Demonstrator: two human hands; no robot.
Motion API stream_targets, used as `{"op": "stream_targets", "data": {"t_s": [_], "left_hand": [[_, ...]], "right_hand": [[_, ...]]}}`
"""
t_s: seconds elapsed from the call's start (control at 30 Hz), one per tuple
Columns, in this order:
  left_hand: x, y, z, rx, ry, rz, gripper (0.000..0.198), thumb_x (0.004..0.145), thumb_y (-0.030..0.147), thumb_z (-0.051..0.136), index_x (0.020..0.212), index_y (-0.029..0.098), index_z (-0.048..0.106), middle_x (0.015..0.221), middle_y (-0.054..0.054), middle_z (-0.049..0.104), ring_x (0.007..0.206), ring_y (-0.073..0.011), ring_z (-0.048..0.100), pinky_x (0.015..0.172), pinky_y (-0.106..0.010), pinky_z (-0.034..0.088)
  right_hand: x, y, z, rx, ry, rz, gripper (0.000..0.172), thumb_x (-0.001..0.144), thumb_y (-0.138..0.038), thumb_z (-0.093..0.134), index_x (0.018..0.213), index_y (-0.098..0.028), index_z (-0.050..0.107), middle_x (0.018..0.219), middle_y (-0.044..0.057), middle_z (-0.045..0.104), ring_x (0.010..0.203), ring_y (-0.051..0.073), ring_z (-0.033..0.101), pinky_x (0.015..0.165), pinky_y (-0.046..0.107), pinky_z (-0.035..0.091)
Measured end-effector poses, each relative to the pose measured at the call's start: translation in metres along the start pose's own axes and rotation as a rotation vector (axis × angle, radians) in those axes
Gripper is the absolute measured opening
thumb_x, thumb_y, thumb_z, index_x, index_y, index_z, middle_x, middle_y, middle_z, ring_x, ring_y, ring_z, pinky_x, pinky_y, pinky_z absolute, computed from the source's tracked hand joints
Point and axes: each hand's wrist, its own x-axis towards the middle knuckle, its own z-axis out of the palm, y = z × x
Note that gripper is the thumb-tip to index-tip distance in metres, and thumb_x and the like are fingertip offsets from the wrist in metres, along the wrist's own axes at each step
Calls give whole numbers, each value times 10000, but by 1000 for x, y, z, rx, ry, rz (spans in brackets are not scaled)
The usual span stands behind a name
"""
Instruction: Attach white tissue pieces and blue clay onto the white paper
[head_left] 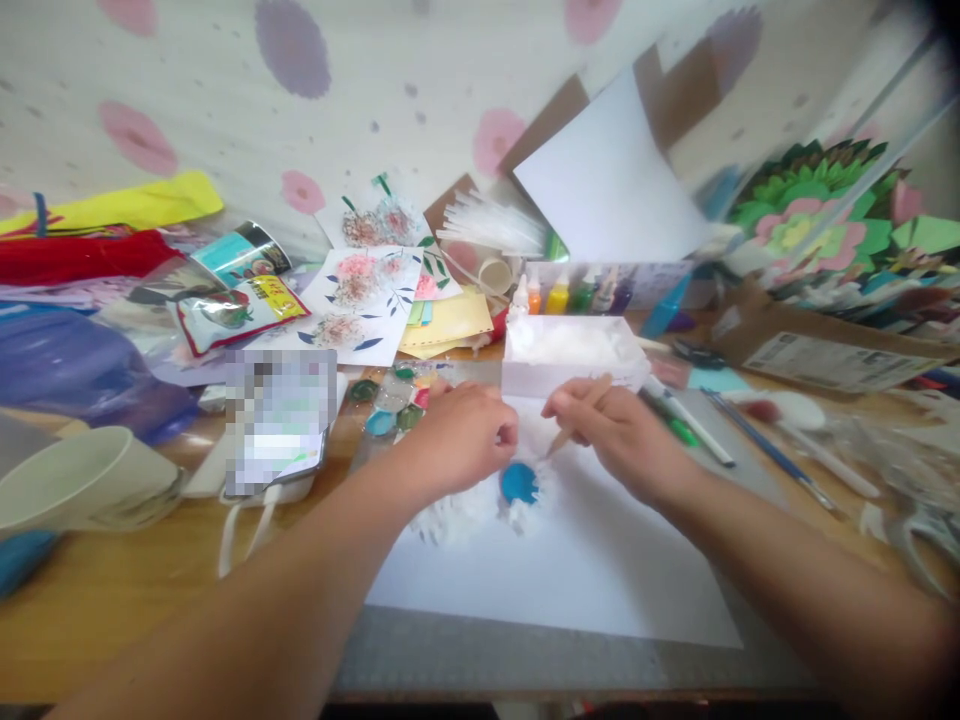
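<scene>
My left hand [461,435] is curled shut, its fingertips pinched together just above a blue disc [519,483] ringed by white fluffy tufts [457,515]; what it pinches is too small to make out. My right hand [611,425] grips a thin wooden stick [577,415] whose tip points down toward the blue disc. Both hands work over a white sheet of paper [570,570] lying on a grey cutting mat [525,655].
A white box of fluffy material [574,350] stands just behind the hands, with small paint bottles [559,292] beyond it. A paint palette [394,400], flower cards [364,300], a cup [75,480] and a phone sit left. Pens and brushes [750,440] lie right.
</scene>
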Motion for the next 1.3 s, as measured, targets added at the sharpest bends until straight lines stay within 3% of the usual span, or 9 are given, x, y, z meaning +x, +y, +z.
{"op": "stream_targets", "data": {"t_s": [0.13, 0.3, 0.6, 0.87, 1.07, 1.3], "left_hand": [[3, -3, 2, 7, 45, -55, 150, 764, 200, 531, 659, 208, 638, 701, 17, 611, 684, -156, 503, 696, -328, 284], [4, -4, 4, -17, 48, -73, 150, 776, 212, 522, 654, 203, 609, 653, 33, 607, 614, -134, 487, 650, -287, 295], [1, 2, 10, -37, -87, 110, 164, 774, 182, 544, 682, 236, 669, 709, 42, 634, 757, -149, 539, 739, -322, 267], [1, 3, 8, -49, -117, 130, 181, 759, 146, 564, 670, 247, 685, 744, 35, 664, 805, -173, 547, 736, -331, 258], [3, 0, 13, 2, -98, 94, 117, 729, 176, 565, 679, 229, 656, 710, 30, 659, 729, -162, 545, 751, -361, 251], [4, -3, 16, 72, -45, 111, 149, 749, 189, 538, 686, 222, 669, 666, 9, 635, 733, -170, 533, 752, -351, 262]], "right_hand": [[-1, 7, 13, 35, -91, 32, 286, 846, -337, 519, 635, -174, 623, 690, 10, 593, 590, 121, 530, 556, 242, 411], [-1, 14, 18, -119, -55, 65, 266, 822, -329, 533, 615, -181, 615, 686, 6, 627, 551, 118, 521, 512, 239, 379], [-5, 14, 9, -160, -81, 60, 257, 813, -309, 531, 605, -185, 617, 602, -7, 603, 516, 116, 491, 472, 238, 340], [0, 4, 5, -64, 135, 24, 312, 822, -332, 533, 567, -189, 642, 693, 26, 618, 586, 132, 536, 540, 251, 399], [1, 7, 13, -32, -20, 99, 277, 826, -305, 542, 589, -175, 602, 633, 2, 594, 564, 121, 518, 513, 239, 373], [1, 12, 17, -41, -31, 65, 273, 833, -304, 541, 613, -173, 637, 695, 12, 627, 595, 126, 540, 527, 243, 378]]}}
